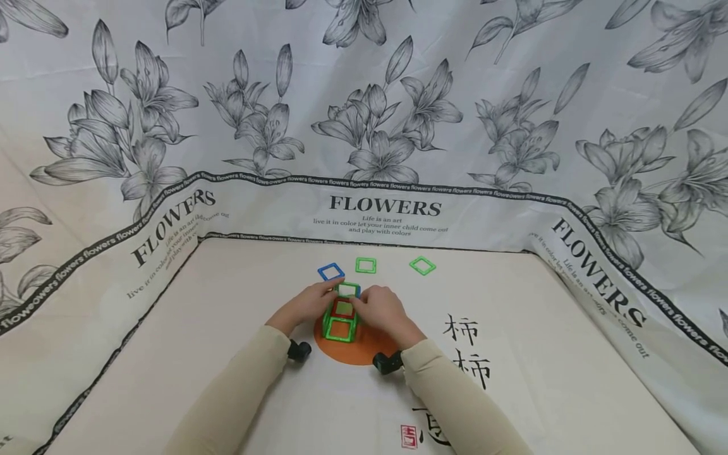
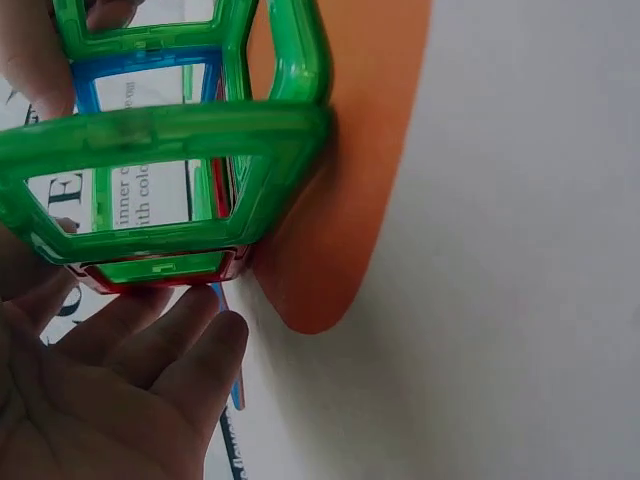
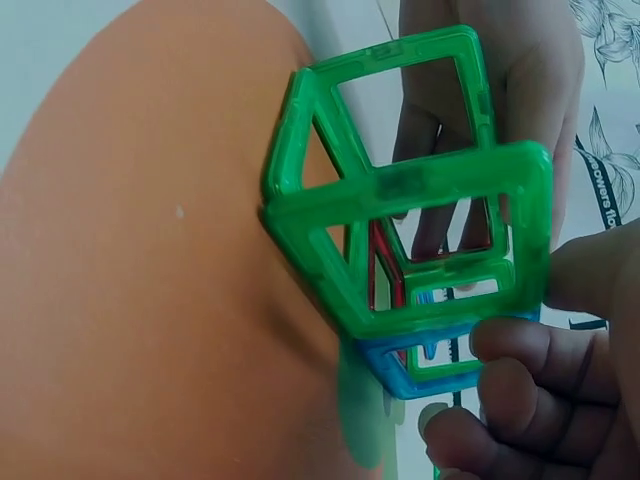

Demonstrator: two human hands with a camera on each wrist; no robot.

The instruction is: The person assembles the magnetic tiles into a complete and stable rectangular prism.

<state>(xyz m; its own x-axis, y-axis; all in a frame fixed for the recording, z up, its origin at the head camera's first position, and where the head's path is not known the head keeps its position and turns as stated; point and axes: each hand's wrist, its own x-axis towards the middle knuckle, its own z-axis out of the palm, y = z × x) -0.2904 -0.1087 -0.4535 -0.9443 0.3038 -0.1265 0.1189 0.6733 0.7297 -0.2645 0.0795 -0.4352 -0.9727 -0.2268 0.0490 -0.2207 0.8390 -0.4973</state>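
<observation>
A box-like structure of magnetic tiles (image 1: 339,340), with open green, red and blue frames, stands on the tabletop between both hands. My left hand (image 1: 309,303) holds its left side. In the left wrist view, the fingers (image 2: 205,370) touch a red tile (image 2: 160,283), while the thumb is partly hidden behind the green frames. From the opposite side my right hand (image 1: 383,309) grips the structure near its far end. Its curled fingers (image 3: 515,395) press against a blue tile (image 3: 400,375) in the right wrist view, with the thumb by the green edge.
Beyond the structure lie a loose blue square tile (image 1: 331,272) and two green ones, a nearer green square (image 1: 366,265) and one farther right (image 1: 423,265). An orange circle (image 1: 364,354) is printed on the white cloth, with black characters (image 1: 461,330) to the right. Flowered fabric walls surround the table.
</observation>
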